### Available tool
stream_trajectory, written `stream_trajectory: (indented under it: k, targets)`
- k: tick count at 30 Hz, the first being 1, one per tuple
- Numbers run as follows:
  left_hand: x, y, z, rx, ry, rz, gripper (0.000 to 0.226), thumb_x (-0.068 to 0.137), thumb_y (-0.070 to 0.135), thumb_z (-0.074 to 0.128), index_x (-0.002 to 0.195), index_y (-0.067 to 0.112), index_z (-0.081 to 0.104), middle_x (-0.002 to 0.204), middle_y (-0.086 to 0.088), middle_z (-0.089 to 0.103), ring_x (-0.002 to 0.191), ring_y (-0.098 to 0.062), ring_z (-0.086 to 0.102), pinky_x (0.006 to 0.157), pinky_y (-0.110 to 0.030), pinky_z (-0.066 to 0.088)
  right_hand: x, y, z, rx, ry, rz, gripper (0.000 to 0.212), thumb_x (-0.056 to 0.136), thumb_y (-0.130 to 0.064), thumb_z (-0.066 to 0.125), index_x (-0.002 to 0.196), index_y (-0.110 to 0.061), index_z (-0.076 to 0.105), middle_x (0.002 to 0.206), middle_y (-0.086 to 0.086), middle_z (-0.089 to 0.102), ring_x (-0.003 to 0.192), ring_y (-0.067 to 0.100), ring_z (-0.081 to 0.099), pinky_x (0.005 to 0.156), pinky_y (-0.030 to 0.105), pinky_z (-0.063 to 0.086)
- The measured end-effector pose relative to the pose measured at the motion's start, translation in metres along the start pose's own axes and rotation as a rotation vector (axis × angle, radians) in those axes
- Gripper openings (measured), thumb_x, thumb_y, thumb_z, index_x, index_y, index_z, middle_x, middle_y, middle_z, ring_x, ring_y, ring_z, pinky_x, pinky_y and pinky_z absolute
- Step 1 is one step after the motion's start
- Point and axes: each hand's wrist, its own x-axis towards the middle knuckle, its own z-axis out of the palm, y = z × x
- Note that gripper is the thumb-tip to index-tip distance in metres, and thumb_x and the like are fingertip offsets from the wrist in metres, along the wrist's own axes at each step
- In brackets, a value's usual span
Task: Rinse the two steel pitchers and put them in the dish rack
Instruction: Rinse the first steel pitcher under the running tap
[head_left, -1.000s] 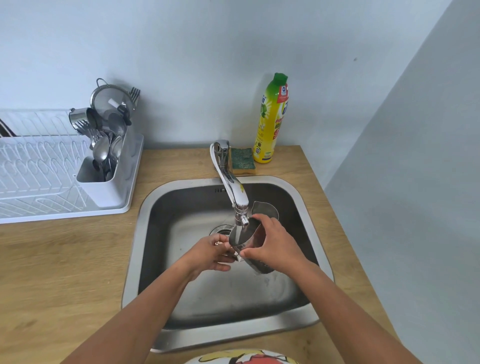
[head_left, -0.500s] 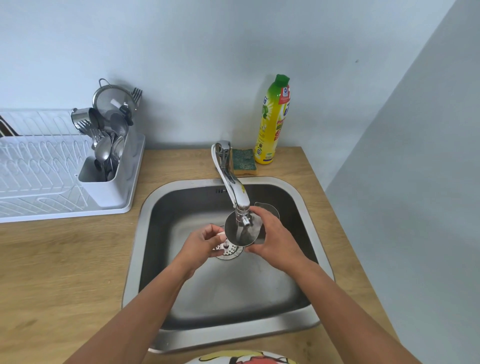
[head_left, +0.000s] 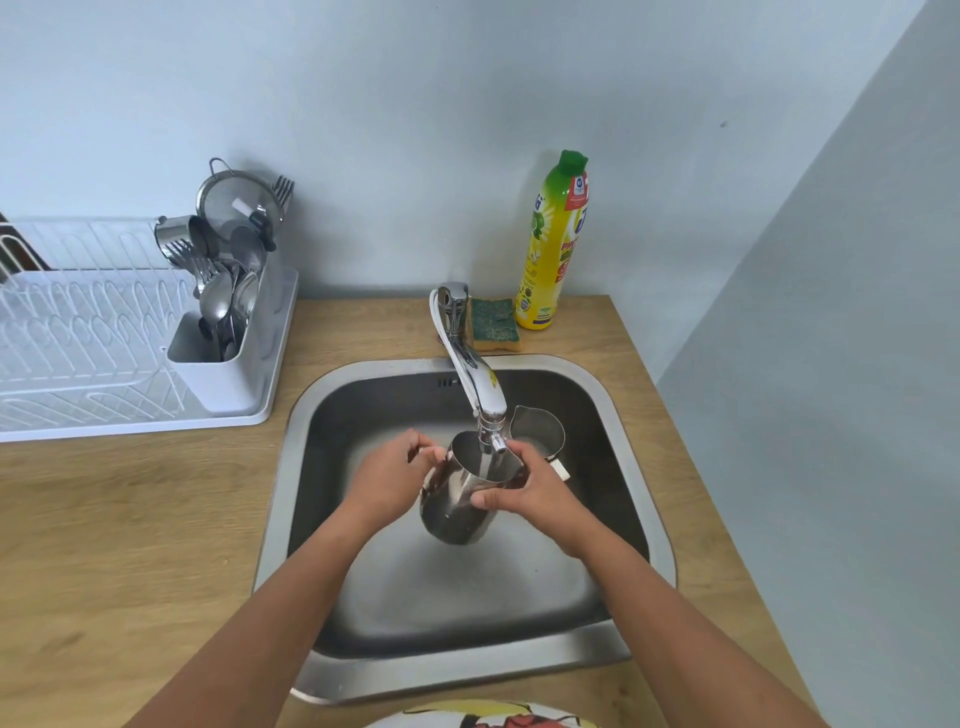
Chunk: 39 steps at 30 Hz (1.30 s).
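I hold one steel pitcher (head_left: 457, 501) over the sink (head_left: 618, 431), right under the tap spout (head_left: 485, 410), its mouth tipped up toward the tap. My right hand (head_left: 524, 483) grips its right side near the rim. My left hand (head_left: 392, 478) is against its left side, fingers curled at the handle. A second steel pitcher (head_left: 540, 428) stands in the sink behind my right hand, partly hidden. The white dish rack (head_left: 104, 358) sits on the counter at the left.
The rack's cutlery holder (head_left: 218, 322) is packed with spoons, forks and a strainer. A green-yellow sponge (head_left: 493, 325) and a yellow dish-soap bottle (head_left: 553, 244) stand behind the sink. Grey walls close the back and right. The wooden counter (head_left: 130, 519) extends left.
The pitcher has turned from lying tilted with its mouth toward me to nearly upright under the spout. Both hands shifted with it; the left hand now sits higher on its side.
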Motion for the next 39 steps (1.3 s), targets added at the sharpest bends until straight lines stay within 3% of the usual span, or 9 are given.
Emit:
stream_trajectory:
  k: [5, 9, 12, 15, 18, 23, 32, 37, 39]
  targets:
    - [-0.004, -0.013, 0.014, -0.402, -0.22, -0.261, 0.023, 0.101, 0.026, 0.049, 0.106, 0.007, 0.061, 0.098, -0.004, 0.069, 0.074, -0.024, 0.062, 0.068, -0.036, 0.055, -0.006, 0.0, -0.007, 0.041, -0.016, 0.069, 0.064, 0.072, -0.026, 0.087, 0.127, -0.025, 0.054, 0.112, -0.004, 0.067, 0.104, 0.011, 0.063, 0.081, 0.025, 0.052]
    - [-0.009, -0.017, 0.029, -0.579, -0.28, -0.302, 0.012, 0.102, 0.018, 0.05, 0.103, 0.008, 0.057, 0.098, -0.012, 0.061, 0.083, -0.023, 0.06, 0.078, -0.034, 0.058, -0.006, 0.0, -0.014, -0.013, 0.002, 0.021, 0.077, 0.065, -0.019, 0.091, 0.132, -0.026, 0.053, 0.118, -0.007, 0.067, 0.112, 0.011, 0.061, 0.085, 0.019, 0.047]
    - [-0.007, -0.019, 0.028, -0.568, -0.224, -0.253, 0.01, 0.101, 0.015, 0.052, 0.097, 0.009, 0.057, 0.094, -0.013, 0.059, 0.086, -0.021, 0.06, 0.074, -0.026, 0.057, -0.004, 0.001, -0.01, 0.019, -0.005, 0.012, 0.078, 0.066, -0.009, 0.089, 0.129, -0.034, 0.05, 0.121, -0.008, 0.063, 0.115, 0.012, 0.058, 0.092, 0.024, 0.046]
    - [-0.006, -0.021, 0.018, -0.487, -0.225, -0.234, 0.011, 0.1, 0.02, 0.055, 0.092, 0.013, 0.059, 0.086, -0.008, 0.061, 0.08, -0.02, 0.06, 0.075, -0.035, 0.055, -0.002, 0.002, -0.006, 0.052, -0.028, 0.029, 0.073, 0.068, -0.007, 0.088, 0.121, -0.039, 0.05, 0.121, -0.008, 0.064, 0.116, 0.013, 0.058, 0.094, 0.026, 0.044]
    - [-0.008, -0.019, 0.018, -0.454, -0.273, -0.243, 0.012, 0.099, 0.022, 0.055, 0.095, 0.012, 0.059, 0.088, -0.007, 0.064, 0.079, -0.021, 0.062, 0.069, -0.035, 0.057, 0.0, 0.004, -0.011, 0.051, -0.051, 0.064, 0.07, 0.067, -0.013, 0.09, 0.124, -0.031, 0.053, 0.12, -0.005, 0.067, 0.115, 0.015, 0.06, 0.094, 0.027, 0.046]
    - [-0.007, -0.015, 0.027, -0.451, -0.221, -0.221, 0.012, 0.101, 0.021, 0.052, 0.097, 0.011, 0.058, 0.088, -0.009, 0.06, 0.08, -0.019, 0.06, 0.083, -0.039, 0.053, 0.003, 0.008, -0.008, 0.072, -0.007, 0.053, 0.085, 0.059, -0.012, 0.091, 0.133, -0.028, 0.051, 0.123, -0.002, 0.067, 0.119, 0.02, 0.06, 0.105, 0.039, 0.047]
    - [-0.006, -0.01, 0.029, -0.427, -0.263, -0.215, 0.012, 0.1, 0.023, 0.052, 0.095, 0.014, 0.058, 0.088, -0.009, 0.062, 0.082, -0.021, 0.06, 0.072, -0.032, 0.051, -0.001, 0.003, -0.019, 0.007, -0.012, 0.066, 0.073, 0.068, -0.014, 0.088, 0.131, -0.025, 0.052, 0.122, -0.002, 0.066, 0.117, 0.02, 0.059, 0.104, 0.038, 0.045]
    - [-0.007, -0.014, 0.028, -0.398, -0.257, -0.208, 0.018, 0.101, 0.027, 0.049, 0.098, 0.013, 0.058, 0.09, -0.001, 0.068, 0.077, -0.021, 0.07, 0.073, -0.033, 0.048, 0.002, 0.004, -0.019, 0.004, -0.017, 0.074, 0.075, 0.064, -0.028, 0.091, 0.13, -0.021, 0.057, 0.114, -0.002, 0.07, 0.108, 0.015, 0.064, 0.091, 0.028, 0.051]
    - [-0.005, -0.015, 0.028, -0.409, -0.256, -0.209, 0.021, 0.102, 0.029, 0.048, 0.102, 0.01, 0.058, 0.091, -0.002, 0.07, 0.067, -0.018, 0.07, 0.071, -0.035, 0.051, 0.0, 0.003, -0.02, 0.038, -0.011, 0.081, 0.059, 0.068, -0.027, 0.089, 0.12, -0.019, 0.064, 0.105, 0.0, 0.074, 0.097, 0.015, 0.071, 0.084, 0.028, 0.056]
